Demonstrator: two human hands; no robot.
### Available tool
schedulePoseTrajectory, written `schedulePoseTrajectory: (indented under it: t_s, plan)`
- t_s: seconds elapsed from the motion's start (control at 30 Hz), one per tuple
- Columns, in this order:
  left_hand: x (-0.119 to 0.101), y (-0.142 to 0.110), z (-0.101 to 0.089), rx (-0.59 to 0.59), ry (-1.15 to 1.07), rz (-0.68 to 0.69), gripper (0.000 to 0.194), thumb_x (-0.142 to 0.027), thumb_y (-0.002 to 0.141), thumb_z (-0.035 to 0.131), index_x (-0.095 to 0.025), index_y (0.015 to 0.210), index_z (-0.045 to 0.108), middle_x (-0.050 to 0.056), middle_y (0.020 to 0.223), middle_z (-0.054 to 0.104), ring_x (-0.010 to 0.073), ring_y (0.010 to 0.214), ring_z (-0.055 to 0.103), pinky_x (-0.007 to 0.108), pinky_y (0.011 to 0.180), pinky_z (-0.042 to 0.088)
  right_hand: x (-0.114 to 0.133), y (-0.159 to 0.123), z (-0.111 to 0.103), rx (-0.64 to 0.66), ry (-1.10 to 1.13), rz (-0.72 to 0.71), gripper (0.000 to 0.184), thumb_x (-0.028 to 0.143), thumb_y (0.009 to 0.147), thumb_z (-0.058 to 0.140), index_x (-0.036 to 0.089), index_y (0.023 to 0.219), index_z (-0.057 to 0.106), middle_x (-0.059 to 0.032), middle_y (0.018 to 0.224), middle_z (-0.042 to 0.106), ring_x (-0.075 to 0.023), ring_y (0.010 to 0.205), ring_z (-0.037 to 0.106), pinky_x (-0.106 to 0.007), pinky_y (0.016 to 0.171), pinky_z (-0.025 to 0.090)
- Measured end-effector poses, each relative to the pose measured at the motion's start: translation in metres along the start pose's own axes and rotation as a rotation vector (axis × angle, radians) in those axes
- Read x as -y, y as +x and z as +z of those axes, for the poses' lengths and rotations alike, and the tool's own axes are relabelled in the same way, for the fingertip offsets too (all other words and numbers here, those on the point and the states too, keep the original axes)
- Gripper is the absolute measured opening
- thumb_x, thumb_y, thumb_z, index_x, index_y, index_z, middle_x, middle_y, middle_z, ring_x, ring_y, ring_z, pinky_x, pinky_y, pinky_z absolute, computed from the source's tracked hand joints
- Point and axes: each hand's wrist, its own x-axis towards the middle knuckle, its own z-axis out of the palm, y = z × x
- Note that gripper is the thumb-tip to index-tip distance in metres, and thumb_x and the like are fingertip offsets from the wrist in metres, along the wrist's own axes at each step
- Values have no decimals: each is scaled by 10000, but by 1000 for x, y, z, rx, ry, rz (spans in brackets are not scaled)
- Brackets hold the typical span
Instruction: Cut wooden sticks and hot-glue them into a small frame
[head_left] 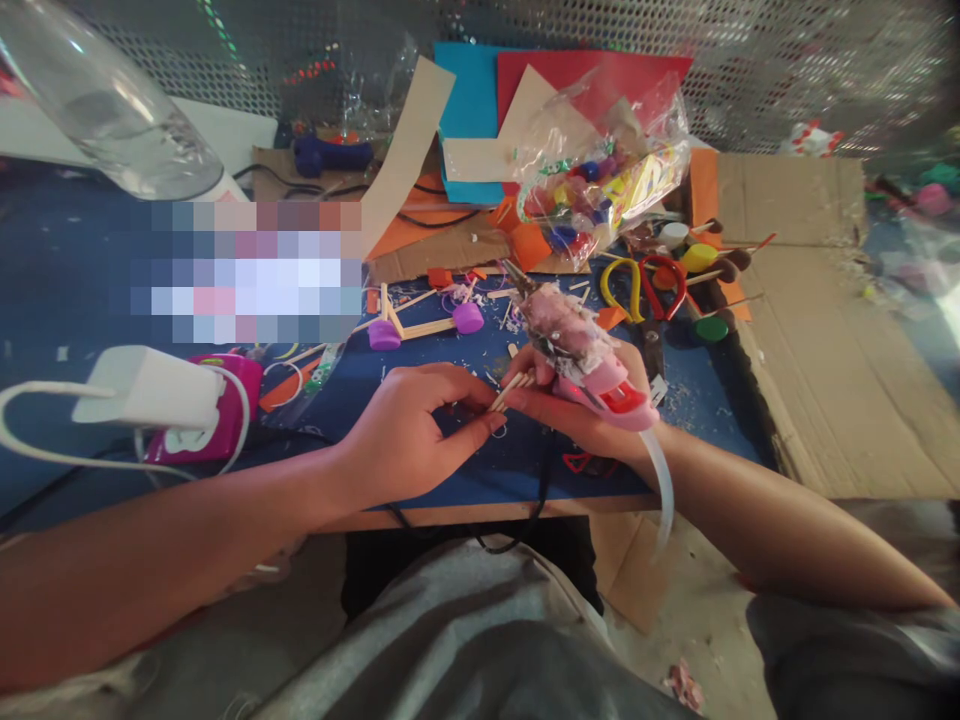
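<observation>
My right hand (pixel 592 405) is wrapped round a pink glue gun (pixel 581 350) crusted with dried glue, its nozzle pointing up and away and a clear glue stick (pixel 661 480) trailing from its back. My left hand (pixel 409 430) is closed in a pinch on thin wooden sticks (pixel 510 388), whose far ends reach the fingers of my right hand. Both hands hover over the front of a blue table (pixel 90 300). Just beyond them lies a small frame of sticks with purple bottle caps (pixel 469 318) glued on.
A white charger on a pink device (pixel 180 400) sits at the left with white cables. A clear bottle (pixel 105 110) lies at back left. A plastic bag of coloured bits (pixel 600 180), coloured paper, scissors (pixel 660 285), caps and cardboard (pixel 825 330) crowd the back and right.
</observation>
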Motion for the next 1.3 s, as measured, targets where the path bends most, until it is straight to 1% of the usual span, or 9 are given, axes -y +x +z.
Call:
schedulePoseTrajectory:
  t_s: [0.3, 0.5, 0.6, 0.73, 0.87, 0.93, 1.03, 1.2, 1.3]
  plan:
    - [-1, 2, -1, 33, -67, -81, 56, -205, 950, 802, -182, 917, 842, -25, 827, 830, 89, 737, 750, 143, 738, 563, -1, 0, 2, -34, 40, 92, 485, 397, 747, 1067, 250, 742, 605, 18, 844, 821, -192, 747, 795, -336, 708, 655]
    - [0, 0, 0, 36, -43, -75, 57, -206, 943, 799, -188, 901, 833, -27, 813, 819, 93, 733, 741, 154, 726, 552, 1, 1, 2, -21, -12, 65, 429, 381, 831, 1002, 248, 738, 605, 25, 806, 811, -172, 714, 779, -326, 700, 633]
    - [-1, 1, -1, 41, -54, -89, 71, -218, 945, 792, -187, 892, 828, -24, 809, 816, 96, 733, 736, 160, 729, 557, 0, 1, 3, -21, -42, 86, 451, 429, 820, 1005, 247, 728, 603, 17, 814, 806, -175, 725, 766, -333, 712, 631]
    - [-3, 2, -1, 64, -134, -137, 98, -252, 942, 789, -177, 886, 819, -4, 816, 823, 115, 739, 738, 186, 732, 581, -2, 1, 2, -9, 71, 120, 476, 483, 809, 1012, 251, 760, 600, -5, 868, 809, -195, 801, 784, -350, 756, 664]
    - [-4, 4, -2, 142, -324, -245, 149, -303, 925, 808, -164, 874, 811, 37, 862, 846, 146, 759, 745, 235, 735, 601, -4, 2, -6, 125, 186, 140, 425, 503, 943, 896, 260, 824, 568, -62, 1013, 855, -212, 880, 810, -422, 882, 709]
    - [-4, 4, -3, 207, -434, -300, 151, -307, 912, 817, -157, 904, 822, 52, 878, 853, 161, 762, 750, 259, 731, 609, -4, 4, -9, 220, 220, 167, 429, 495, 971, 870, 261, 838, 536, -79, 1086, 866, -184, 795, 779, -436, 875, 720]
    - [-5, 5, -4, 294, -569, -354, 120, -266, 900, 826, -158, 951, 826, 52, 902, 862, 169, 792, 776, 267, 748, 627, -3, 7, -12, 329, 312, 140, 420, 434, 1003, 844, 260, 838, 500, -65, 1052, 862, -154, 732, 753, -393, 811, 723]
    - [-5, 6, -5, 334, -658, -383, 77, -212, 895, 833, -164, 954, 820, 49, 944, 879, 171, 846, 820, 258, 805, 662, -2, 9, -10, 374, 387, 96, 388, 328, 1026, 828, 247, 836, 499, -32, 1036, 849, -127, 762, 767, -331, 798, 711]
    - [-5, 6, -5, 347, -654, -379, 77, -210, 905, 834, -163, 964, 817, 58, 960, 884, 187, 867, 837, 268, 814, 676, -3, 9, -10, 370, 377, 85, 393, 328, 1022, 836, 243, 829, 504, -32, 1038, 849, -127, 790, 776, -326, 816, 711]
